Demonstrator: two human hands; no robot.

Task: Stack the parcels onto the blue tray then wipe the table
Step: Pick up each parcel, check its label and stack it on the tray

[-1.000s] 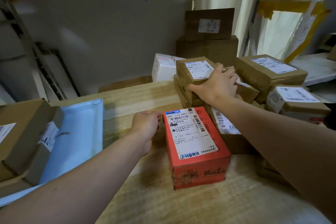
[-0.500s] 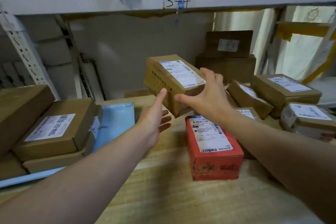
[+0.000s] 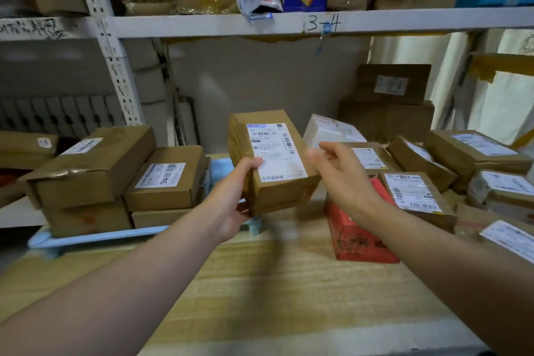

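The parcel is held up above the surface, long axis pointing away, gripped at its near left corner by the left hand. The right hand hangs just beside it, fingers loose, holding nothing. The blue tray with its stack lies left, nearer the left hand.

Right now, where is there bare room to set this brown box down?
Bare wooden table in front, between the blue tray and the red box. Tray is crowded with stacked parcels; its far corner shows. Right side is packed with parcels.
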